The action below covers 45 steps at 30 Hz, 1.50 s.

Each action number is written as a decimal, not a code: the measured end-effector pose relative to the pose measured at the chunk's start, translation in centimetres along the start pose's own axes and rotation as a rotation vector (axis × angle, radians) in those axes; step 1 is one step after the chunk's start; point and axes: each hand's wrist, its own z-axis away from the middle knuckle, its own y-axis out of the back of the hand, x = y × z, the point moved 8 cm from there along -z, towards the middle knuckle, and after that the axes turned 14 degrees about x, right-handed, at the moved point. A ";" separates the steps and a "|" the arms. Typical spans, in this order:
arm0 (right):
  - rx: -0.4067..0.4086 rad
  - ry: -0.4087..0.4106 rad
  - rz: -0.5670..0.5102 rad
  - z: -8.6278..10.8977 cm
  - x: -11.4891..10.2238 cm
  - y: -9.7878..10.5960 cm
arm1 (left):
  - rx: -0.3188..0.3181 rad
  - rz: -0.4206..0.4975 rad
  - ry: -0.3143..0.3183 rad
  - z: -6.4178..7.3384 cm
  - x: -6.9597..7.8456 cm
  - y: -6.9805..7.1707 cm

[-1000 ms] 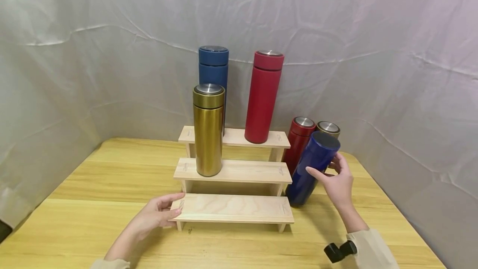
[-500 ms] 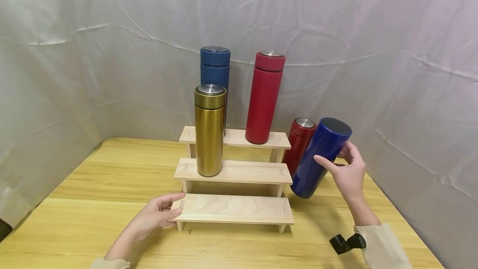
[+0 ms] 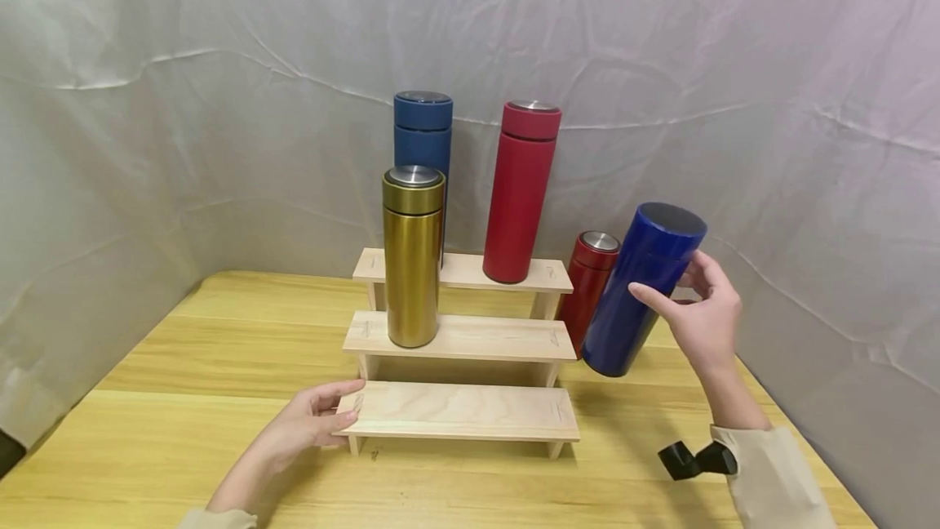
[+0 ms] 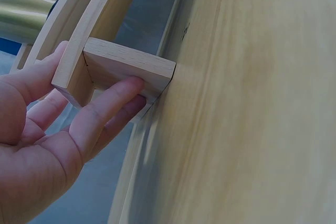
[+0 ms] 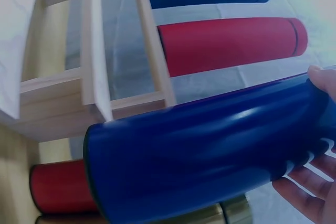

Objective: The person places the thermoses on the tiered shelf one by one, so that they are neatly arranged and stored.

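My right hand (image 3: 708,313) grips a glossy dark blue thermos bottle (image 3: 640,300) near its top, thumb in front and fingers behind. It is tilted, its base off the table beside the stand's right end. My left hand (image 3: 301,423) holds the left end of the bottom step of a three-tier wooden stand (image 3: 463,411). In the left wrist view its thumb and fingers lie around the board end and leg (image 4: 126,64). A gold thermos (image 3: 413,268) stands on the middle step. A matte blue thermos (image 3: 423,117) and a tall red thermos (image 3: 521,194) stand on the top step.
A shorter red thermos (image 3: 587,284) stands on the wooden table (image 3: 184,366) right of the stand, partly behind the held bottle. Another gold thermos (image 5: 239,211) shows under it in the right wrist view. Grey cloth (image 3: 257,145) hangs around the table.
My right hand has lifted the dark blue thermos up and to the right, and it now hides the gold thermos behind it. My left hand has stayed on the stand.
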 end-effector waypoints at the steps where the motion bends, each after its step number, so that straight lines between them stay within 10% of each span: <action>1: 0.005 0.007 -0.001 -0.1 -0.3 0.0 | 0.003 -0.001 0.005 0.0 0.0 0.0; 21: -0.035 -0.106 -0.051 -0.5 -3.1 -1.8 | 0.001 0.005 0.010 0.0 0.0 -0.1; 45: -0.137 0.019 -0.179 2.6 -8.3 -7.1 | -0.001 0.008 0.011 0.0 -0.2 0.0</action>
